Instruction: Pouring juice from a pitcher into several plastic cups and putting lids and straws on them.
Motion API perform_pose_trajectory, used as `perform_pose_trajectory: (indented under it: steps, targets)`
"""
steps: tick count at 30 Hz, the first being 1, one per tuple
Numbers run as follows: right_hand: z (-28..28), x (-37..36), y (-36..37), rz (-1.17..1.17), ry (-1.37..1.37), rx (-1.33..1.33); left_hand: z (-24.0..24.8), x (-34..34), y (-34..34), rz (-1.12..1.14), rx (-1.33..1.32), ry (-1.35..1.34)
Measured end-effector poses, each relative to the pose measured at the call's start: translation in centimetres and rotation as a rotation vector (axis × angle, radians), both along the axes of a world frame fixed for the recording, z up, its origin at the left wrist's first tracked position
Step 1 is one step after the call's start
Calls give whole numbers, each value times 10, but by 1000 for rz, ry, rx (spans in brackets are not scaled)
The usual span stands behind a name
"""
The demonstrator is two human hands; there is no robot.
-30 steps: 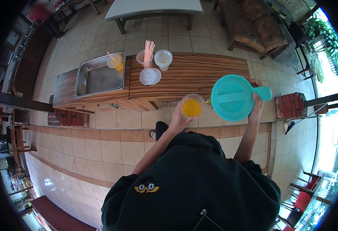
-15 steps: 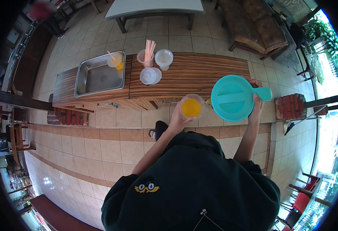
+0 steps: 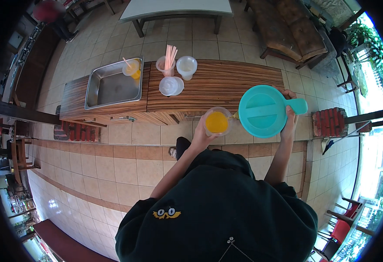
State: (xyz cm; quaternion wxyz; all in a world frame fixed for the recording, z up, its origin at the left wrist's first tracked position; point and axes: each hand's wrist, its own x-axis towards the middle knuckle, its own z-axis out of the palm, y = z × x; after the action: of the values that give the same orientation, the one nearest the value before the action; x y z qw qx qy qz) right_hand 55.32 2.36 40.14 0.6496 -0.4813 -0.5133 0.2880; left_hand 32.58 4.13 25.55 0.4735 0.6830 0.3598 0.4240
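Observation:
My left hand (image 3: 201,135) is wrapped round a clear plastic cup (image 3: 217,121) of orange drink, held in front of the counter's near edge. To the right, my right hand (image 3: 290,122) grips the handle of a turquoise lidded pitcher (image 3: 261,111). The pitcher's round lid faces up toward me, and its spout side points at the cup. A yellowish bit shows between spout and cup rim; whether liquid is flowing there I cannot make out. Part of the right hand's fingers is hidden under the handle.
On the wood-grain counter (image 3: 226,83) stand a cup of pink straws (image 3: 170,61), stacked clear cups (image 3: 186,66) and clear lids (image 3: 169,86). A steel sink (image 3: 113,89) holds another orange drink (image 3: 131,67) with a straw. Beyond are a white table (image 3: 174,8) and a brown sofa (image 3: 283,26). Someone stands far left.
Almost nothing differs. The counter and its things sit a hair further right in view; both hands keep their grips on the cup and the pitcher.

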Motion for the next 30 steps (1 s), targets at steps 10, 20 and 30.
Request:
perform_pose_trajectory:
  steps: [10,20,30]
  targets:
    - [-4,3,5,6,14,-5,0,2,2,-8,-45,-39]
    - [3,1,10,-7,10,-4,-1,4,6,6,-12,-36]
    - [5,2,12,-23,-35,-23,0,6,10,7,-13,-39]
